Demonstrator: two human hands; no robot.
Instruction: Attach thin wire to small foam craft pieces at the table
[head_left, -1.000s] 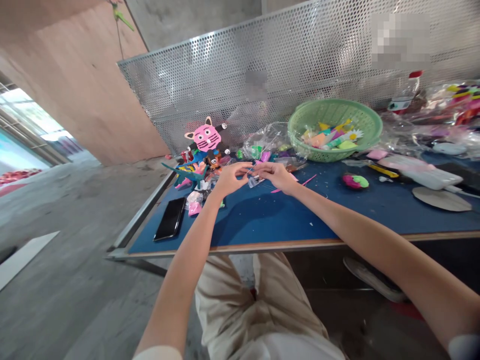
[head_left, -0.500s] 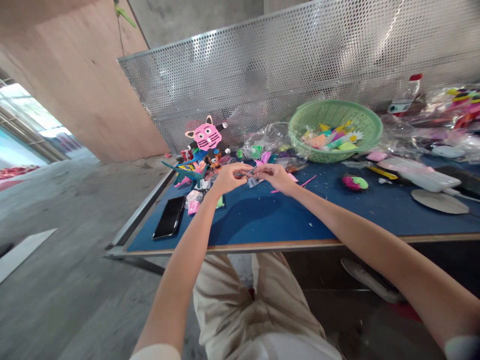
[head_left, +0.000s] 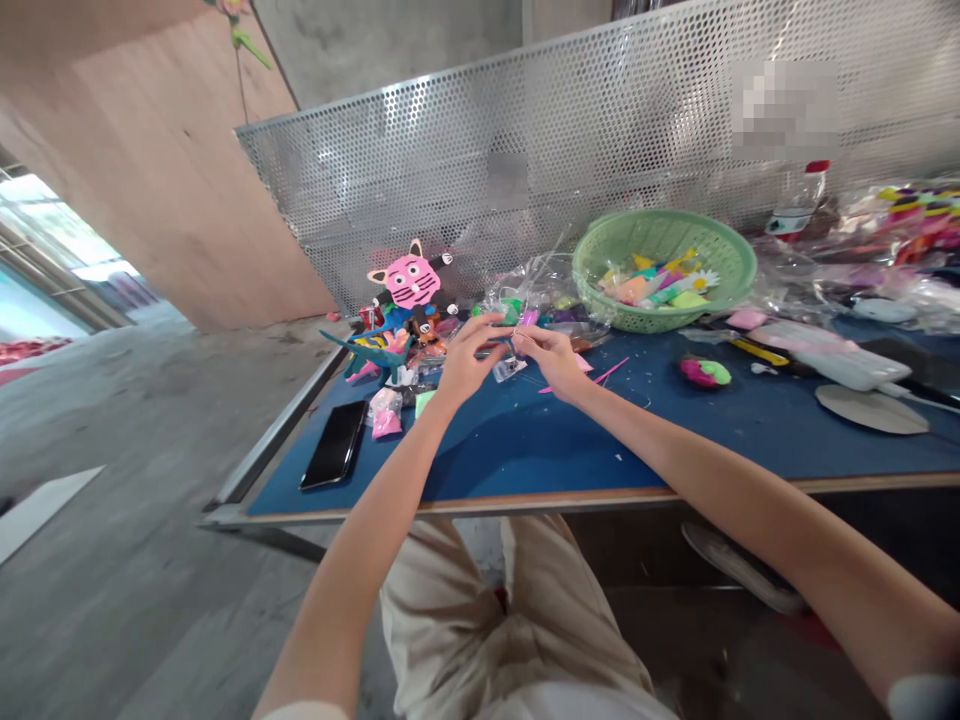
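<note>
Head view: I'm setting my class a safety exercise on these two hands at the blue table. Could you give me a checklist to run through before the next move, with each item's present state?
1. Both hands above the work surface: ok. The left hand and right hand are close together over the blue tabletop.
2. What they hold, if anything, identified: cannot tell; too small to make out.
3. Phone off the tabletop: not ok. It lies near the left edge.
4. Pink stick near the right hand: ok. It lies partly hidden behind the wrist.
5. Green basket holding coloured pieces: ok.
</note>
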